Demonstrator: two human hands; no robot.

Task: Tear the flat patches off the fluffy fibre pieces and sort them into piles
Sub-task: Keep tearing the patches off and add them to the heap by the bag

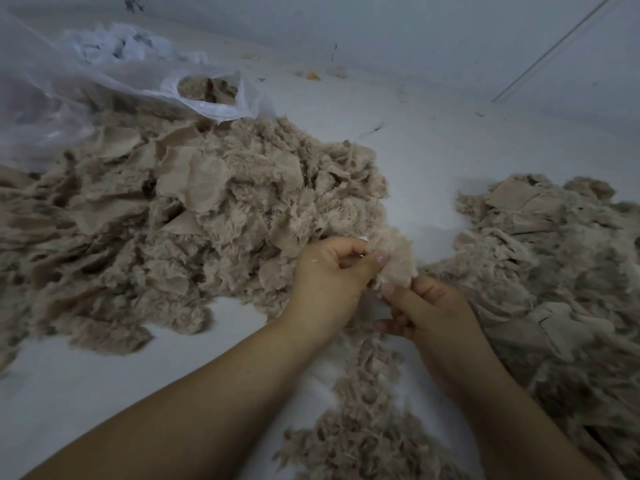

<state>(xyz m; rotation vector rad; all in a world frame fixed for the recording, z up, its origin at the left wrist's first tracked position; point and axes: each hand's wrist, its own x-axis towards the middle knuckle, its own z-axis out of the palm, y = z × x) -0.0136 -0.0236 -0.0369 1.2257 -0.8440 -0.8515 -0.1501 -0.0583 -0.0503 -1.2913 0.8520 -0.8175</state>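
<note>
Both bare forearms reach in from the bottom edge over a pale floor (pixel 86 382). Between them, a loose strip of beige fluff (pixel 367 424) trails along the floor toward the lower edge.

Further up, the left hand (pixel 332 271) and the right hand (pixel 429 310) meet on one fluffy fibre piece (pixel 393 254). Left thumb and curled fingers pinch its left side; the right hand's thumb and fingers pinch its lower edge from below. That piece is held up between the two large heaps, just above the floor. Whether a flat patch is still on it cannot be told.

To the left spreads the big heap (pixel 194 216) of beige fluff mixed with flat woven patches, one broad patch (pixel 204 183) lying on top near its middle. To the right lies a second heap (pixel 554 271), also fluff and flat patches together, running down to the right edge.

Beyond the left heap, a clear plastic bag (pixel 221 105) lies open with more beige fibre inside. Behind it sits crumpled white plastic (pixel 128 46). A pale wall (pixel 415 26) closes the far side.
</note>
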